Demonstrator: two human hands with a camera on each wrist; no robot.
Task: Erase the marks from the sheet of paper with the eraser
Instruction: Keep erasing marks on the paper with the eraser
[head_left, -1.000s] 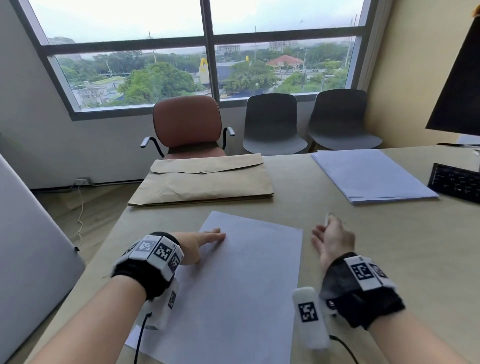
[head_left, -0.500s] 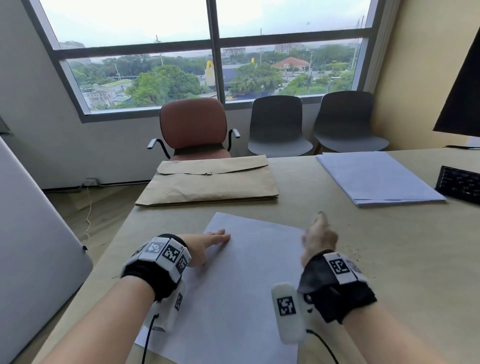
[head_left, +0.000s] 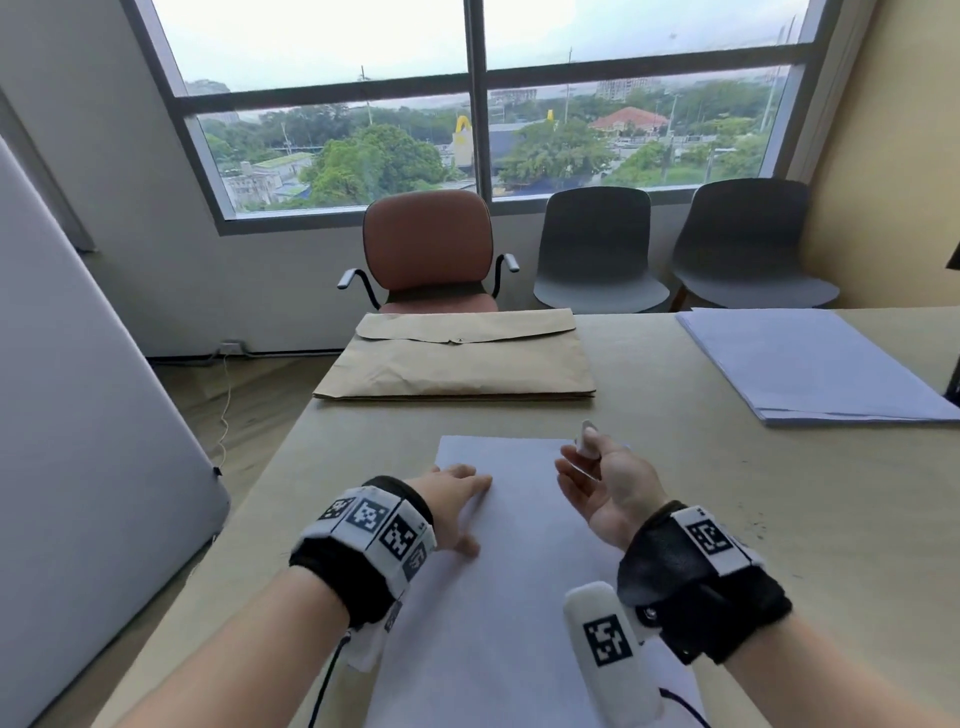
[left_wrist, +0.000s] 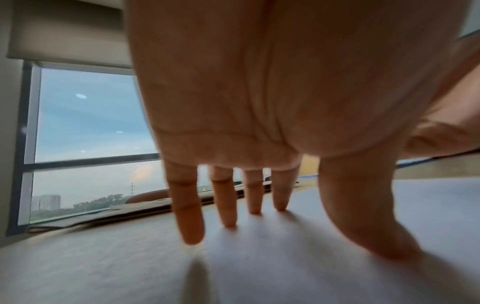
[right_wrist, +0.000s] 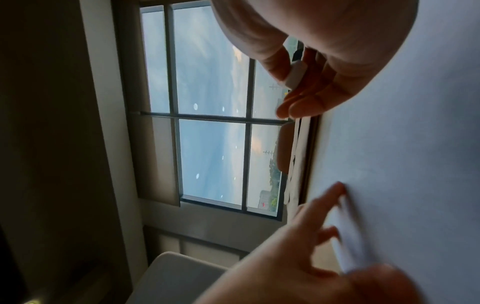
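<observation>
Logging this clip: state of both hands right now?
Left hand: open, fingers flat on the sheet of paper.
Right hand: pinching the white eraser, raised above the sheet.

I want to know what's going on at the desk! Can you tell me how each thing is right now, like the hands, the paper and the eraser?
left hand: fingers spread, pressing flat on the paper.
right hand: raised above the paper, pinching the eraser.
eraser: white, held off the paper.
sheet of paper: flat on the desk; no marks visible.
brown envelope: flap closed, lying flat.
paper stack: neat, flat, untouched.
</observation>
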